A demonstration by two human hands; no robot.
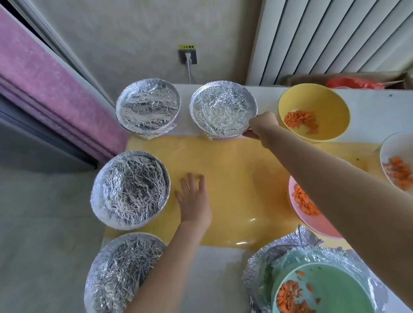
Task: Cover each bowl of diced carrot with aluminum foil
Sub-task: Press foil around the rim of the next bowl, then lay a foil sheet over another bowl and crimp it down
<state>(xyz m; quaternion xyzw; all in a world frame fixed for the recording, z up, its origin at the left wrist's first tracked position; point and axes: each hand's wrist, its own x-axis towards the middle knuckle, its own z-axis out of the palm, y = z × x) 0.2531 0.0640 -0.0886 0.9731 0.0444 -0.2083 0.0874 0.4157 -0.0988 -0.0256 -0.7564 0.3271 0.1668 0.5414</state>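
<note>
Several foil-covered bowls stand on the table's left side: far left [148,107], far middle [223,110], mid left [130,189] and near left [122,276]. My right hand [261,125] grips the rim of the far middle covered bowl at its right edge. My left hand [195,199] rests flat, fingers spread, on the yellow mat [237,183] beside the mid-left bowl. Open bowls of diced carrot sit at the right: yellow [321,104], white [404,152], pink [305,220], partly hidden by my right arm, and green [332,290] sitting on a loose foil sheet [260,270].
A wall socket with a white plug [188,56] is behind the table. A radiator [337,32] stands at the back right, with a cardboard box holding something red [353,82] below it. A purple curtain [32,88] hangs at the left.
</note>
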